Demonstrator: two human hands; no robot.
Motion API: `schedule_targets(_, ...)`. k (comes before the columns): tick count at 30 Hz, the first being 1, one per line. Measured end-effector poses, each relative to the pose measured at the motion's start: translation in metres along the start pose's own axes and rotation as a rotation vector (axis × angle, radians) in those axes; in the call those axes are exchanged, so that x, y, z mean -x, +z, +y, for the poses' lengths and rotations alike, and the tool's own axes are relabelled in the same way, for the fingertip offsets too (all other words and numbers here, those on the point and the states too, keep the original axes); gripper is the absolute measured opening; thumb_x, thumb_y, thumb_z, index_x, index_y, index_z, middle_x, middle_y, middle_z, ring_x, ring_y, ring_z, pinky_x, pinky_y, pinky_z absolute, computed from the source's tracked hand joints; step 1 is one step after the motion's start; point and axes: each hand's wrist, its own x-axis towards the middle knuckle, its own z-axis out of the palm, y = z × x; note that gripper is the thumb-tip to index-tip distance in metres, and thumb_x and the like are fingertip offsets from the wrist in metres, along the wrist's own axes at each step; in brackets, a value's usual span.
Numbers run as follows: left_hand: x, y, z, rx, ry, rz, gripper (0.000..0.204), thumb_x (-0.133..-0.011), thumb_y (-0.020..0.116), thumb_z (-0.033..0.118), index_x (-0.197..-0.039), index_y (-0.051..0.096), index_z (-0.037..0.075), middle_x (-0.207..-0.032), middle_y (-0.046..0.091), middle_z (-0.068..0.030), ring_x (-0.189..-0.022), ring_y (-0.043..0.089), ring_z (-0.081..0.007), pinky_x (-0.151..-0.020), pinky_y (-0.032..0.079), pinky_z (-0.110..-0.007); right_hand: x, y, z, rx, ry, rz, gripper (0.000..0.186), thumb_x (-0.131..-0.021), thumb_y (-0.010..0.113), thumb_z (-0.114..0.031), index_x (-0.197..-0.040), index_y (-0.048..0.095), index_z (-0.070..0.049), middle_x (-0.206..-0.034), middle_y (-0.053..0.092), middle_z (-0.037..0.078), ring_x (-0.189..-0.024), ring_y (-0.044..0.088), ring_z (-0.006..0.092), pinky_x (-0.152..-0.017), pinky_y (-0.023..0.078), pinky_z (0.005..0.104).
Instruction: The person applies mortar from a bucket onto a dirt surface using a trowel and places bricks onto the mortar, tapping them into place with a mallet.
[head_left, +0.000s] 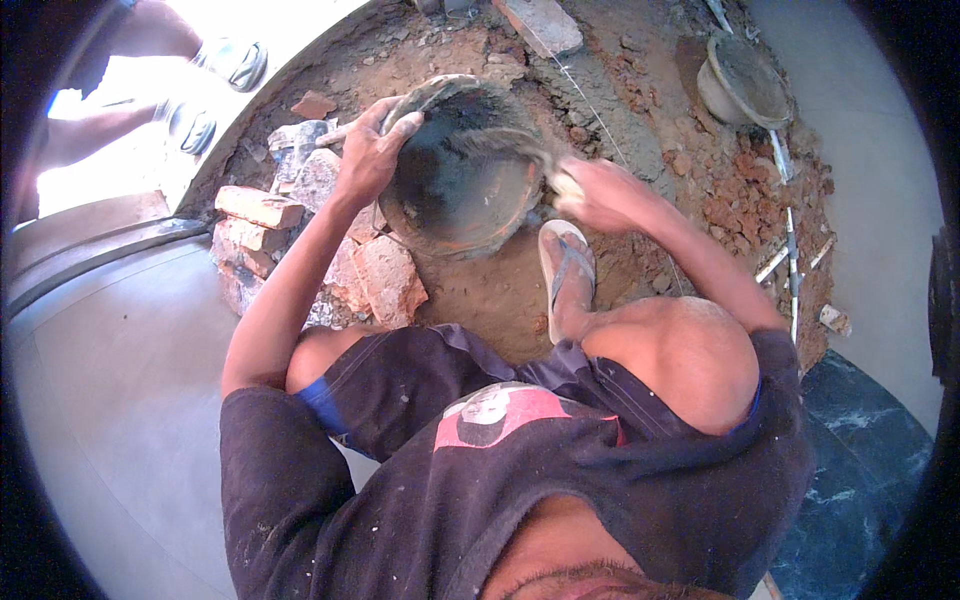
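Note:
A round, mortar-smeared pan [462, 246] is tilted on the dirt in front of me, its dark hollow facing me. My left hand [374, 152] is closed on its upper left rim, thumb on the inner side. My right hand [598, 194], at the pan's right edge, is closed round the pale handle of a trowel [498, 146]. The trowel's blade reaches into the upper part of the pan and is smeared by motion. What lies in the bottom of the pan is too dark to make out.
Broken bricks [258, 207] and a brick chunk [388, 280] lie left of the pan. A second basin [722, 88] of grey mortar stands at far right. A string [600, 118] crosses the dirt. My sandalled foot [567, 262] is near the pan; another person's feet [235, 64] are at upper left.

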Motion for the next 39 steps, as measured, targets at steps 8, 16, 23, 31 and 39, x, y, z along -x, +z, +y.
schedule_targets(8,0.003,-0.005,-0.001,-0.054,0.088,-0.056,0.04,-0.093,0.066,0.027,-0.12,0.062,-0.002,-0.103,0.068,-0.0088,-0.095,0.06,-0.0148,-0.087,0.047,-0.03,-0.062,0.043,-0.076,0.428,-0.302,0.099,0.017,-0.084,0.055,-0.007,-0.097,0.057,0.004,-0.081,0.068,0.022,-0.082,0.07,0.0382,-0.068,0.056,0.0462)
schedule_targets(16,0.002,0.01,0.017,-0.12,0.119,-0.098,0.042,-0.092,0.066,0.025,-0.123,0.062,-0.004,-0.11,0.069,-0.0114,-0.1,0.062,-0.0181,-0.092,0.048,-0.032,-0.02,-0.005,-0.055,0.52,-0.261,0.191,0.018,-0.091,0.052,-0.01,-0.103,0.062,-0.001,-0.087,0.068,0.022,-0.083,0.071,0.0362,-0.066,0.058,0.0464)
schedule_targets(23,-0.001,0.019,0.002,-0.092,0.115,-0.139,0.049,-0.091,0.07,0.023,-0.128,0.058,-0.007,-0.119,0.067,-0.0192,-0.112,0.061,-0.0221,-0.097,0.047,-0.034,-0.026,0.06,-0.04,0.38,-0.192,-0.067,0.022,-0.093,0.048,-0.01,-0.108,0.057,0.003,-0.089,0.069,0.025,-0.083,0.07,0.0394,-0.066,0.057,0.0494)
schedule_targets(31,-0.006,0.039,0.025,-0.149,0.151,-0.094,0.044,-0.091,0.069,0.025,-0.124,0.061,-0.004,-0.112,0.069,-0.0139,-0.102,0.063,-0.0199,-0.093,0.048,-0.033,-0.039,0.048,-0.019,0.329,-0.09,0.234,0.023,-0.092,0.048,-0.012,-0.11,0.054,0.002,-0.084,0.067,0.023,-0.077,0.07,0.0393,-0.064,0.056,0.0496)
schedule_targets(39,-0.006,0.03,0.026,-0.23,0.102,-0.102,0.041,-0.09,0.07,0.022,-0.122,0.063,-0.003,-0.108,0.071,-0.0135,-0.097,0.064,-0.0175,-0.089,0.049,-0.033,-0.007,0.034,-0.028,0.432,-0.202,0.066,0.02,-0.089,0.052,-0.009,-0.101,0.057,0.006,-0.086,0.07,0.024,-0.08,0.071,0.0389,-0.067,0.056,0.0522)
